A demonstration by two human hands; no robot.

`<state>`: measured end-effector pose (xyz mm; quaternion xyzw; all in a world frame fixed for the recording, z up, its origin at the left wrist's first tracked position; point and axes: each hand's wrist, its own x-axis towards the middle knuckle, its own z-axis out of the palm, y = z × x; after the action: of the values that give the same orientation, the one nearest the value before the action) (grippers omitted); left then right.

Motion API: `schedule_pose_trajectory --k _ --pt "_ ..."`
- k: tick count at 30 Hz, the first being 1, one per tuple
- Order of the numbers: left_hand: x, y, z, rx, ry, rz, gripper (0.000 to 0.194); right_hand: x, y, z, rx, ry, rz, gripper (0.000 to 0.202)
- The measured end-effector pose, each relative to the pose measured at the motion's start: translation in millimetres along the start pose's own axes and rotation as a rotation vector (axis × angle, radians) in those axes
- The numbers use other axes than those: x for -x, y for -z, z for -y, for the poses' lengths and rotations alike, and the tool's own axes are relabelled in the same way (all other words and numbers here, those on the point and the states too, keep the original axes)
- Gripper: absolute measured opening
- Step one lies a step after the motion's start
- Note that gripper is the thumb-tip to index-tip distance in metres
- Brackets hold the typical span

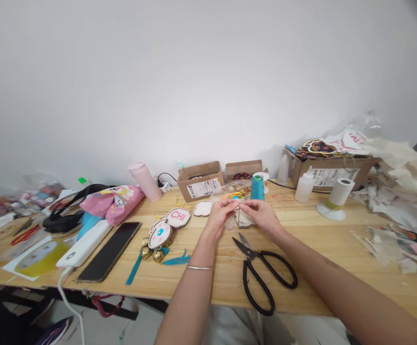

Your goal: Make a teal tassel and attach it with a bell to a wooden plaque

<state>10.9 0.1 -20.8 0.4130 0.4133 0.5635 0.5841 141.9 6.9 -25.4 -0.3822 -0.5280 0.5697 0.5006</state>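
My left hand (222, 214) and my right hand (260, 214) meet fingertip to fingertip over the middle of the wooden table. Both are closed in a pinch, on something too small to make out. Just behind them stands a spool of teal thread (257, 188), beside a clear plastic bag (226, 192) with colourful bits. A pale flat piece with a dark edge (243, 218) lies partly hidden under my right hand. Black-handled scissors (253, 256) lie spread apart below my hands. To the left is an ornament marked CHI (178, 217), with brass bells (158, 255) and teal tassels (177, 258) near it.
Two cardboard boxes (200, 182) stand by the wall, and a fuller box (323, 173) is at right. A white bottle (304, 187) and a white roll (341, 192) stand before it. Fabric scraps (399, 239) cover the right end. A phone (110, 251) and power bank (84, 244) lie left.
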Motion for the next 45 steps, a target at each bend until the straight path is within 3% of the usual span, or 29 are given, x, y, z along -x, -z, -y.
schedule_pose_trajectory --k 27,37,45 --pt "-1 9.0 0 0.057 0.076 0.110 0.016 4 1 6 0.065 0.008 0.105 0.027" --pt "1 3.9 -6 0.044 -0.047 0.097 0.018 1 2 3 0.196 0.042 0.118 0.025" --pt "3 -0.6 -5 0.028 -0.148 0.111 0.015 0 3 3 0.155 0.232 0.096 0.021"
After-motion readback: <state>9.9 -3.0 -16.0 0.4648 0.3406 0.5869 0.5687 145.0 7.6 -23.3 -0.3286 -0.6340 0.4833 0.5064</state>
